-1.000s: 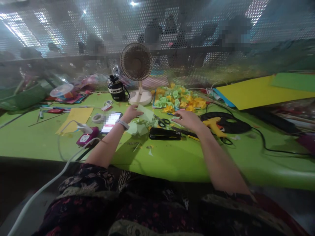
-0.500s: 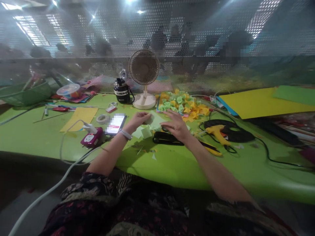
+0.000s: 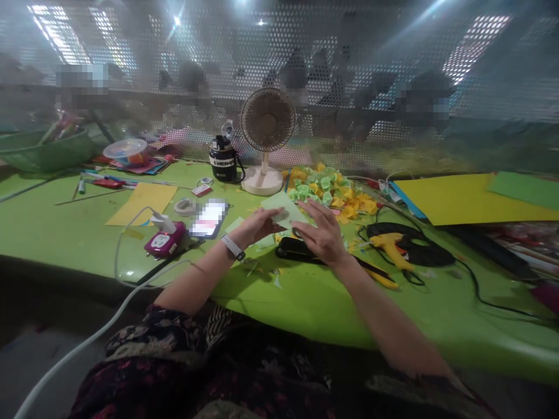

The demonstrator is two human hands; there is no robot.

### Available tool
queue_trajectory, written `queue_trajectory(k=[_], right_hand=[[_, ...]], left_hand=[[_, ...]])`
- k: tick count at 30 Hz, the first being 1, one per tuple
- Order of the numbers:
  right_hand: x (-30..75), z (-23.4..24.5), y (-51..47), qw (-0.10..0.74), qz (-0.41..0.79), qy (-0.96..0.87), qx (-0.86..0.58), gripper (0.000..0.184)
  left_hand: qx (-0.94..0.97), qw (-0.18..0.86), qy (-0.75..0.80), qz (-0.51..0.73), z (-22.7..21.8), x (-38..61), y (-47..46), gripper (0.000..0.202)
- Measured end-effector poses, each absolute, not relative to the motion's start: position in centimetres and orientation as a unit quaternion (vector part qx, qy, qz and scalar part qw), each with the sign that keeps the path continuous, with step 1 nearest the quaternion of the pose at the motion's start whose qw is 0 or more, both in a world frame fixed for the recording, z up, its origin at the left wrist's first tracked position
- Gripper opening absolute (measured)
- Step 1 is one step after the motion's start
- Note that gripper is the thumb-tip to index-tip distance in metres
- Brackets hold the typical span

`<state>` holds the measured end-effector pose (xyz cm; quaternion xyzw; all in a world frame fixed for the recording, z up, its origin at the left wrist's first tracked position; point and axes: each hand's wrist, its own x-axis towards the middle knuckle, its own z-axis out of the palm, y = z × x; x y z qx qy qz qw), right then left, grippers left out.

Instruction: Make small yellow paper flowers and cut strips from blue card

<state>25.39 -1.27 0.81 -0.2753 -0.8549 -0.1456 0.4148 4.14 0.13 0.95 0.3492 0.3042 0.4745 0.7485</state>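
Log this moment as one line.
left hand: holding pale green paper | right hand: beside paper, contact unclear | black stapler: on table | paper pile: beside fan

dark clothing (image 3: 148,343) with small floral print, pale band (image 3: 230,244) around left wrist

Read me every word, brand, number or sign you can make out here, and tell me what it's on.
"ENERG", probably followed by a Y at the edge: on the pale band of the black bottle.
Smaller print lower on that bottle: too small to read.
Phone screen: blurred into blocks, unreadable.
Small red-and-white box: any print is too small.
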Motion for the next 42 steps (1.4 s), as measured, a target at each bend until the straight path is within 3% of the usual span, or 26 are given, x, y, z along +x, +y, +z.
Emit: queue_trajectory(k=[3,5,12,23,42], right_hand=[[24.9,0.4,-1.2,0.468,-0.100,-0.826,-0.299,0.012],[24.6,0.2,-1.1,0.507,-0.034,-0.797,-0.325,0.018],[23.9,0.2,-1.7,0.527,0.238,-0.701,-0.417,0.040],[23.4,0.6,-2.2,0.534,0.289,-0.653,-0.452,0.047],[23.2,0.3,-2.2,0.552,0.293,-0.647,-0.437,0.042]], left_hand=[[0.328,0.736,0.282,0.521,0.4,4.9,-0.1,0.010],[0.332,0.739,0.257,0.527,0.2,5.3,-0.4,0.010],[0.383,0.746,0.217,0.500,0.1,6.1,-1.4,0.034],[0.436,0.691,0.263,0.513,-0.1,6.2,-1.8,0.039],[0.440,0.677,0.286,0.516,-0.4,6.6,-2.1,0.047]])
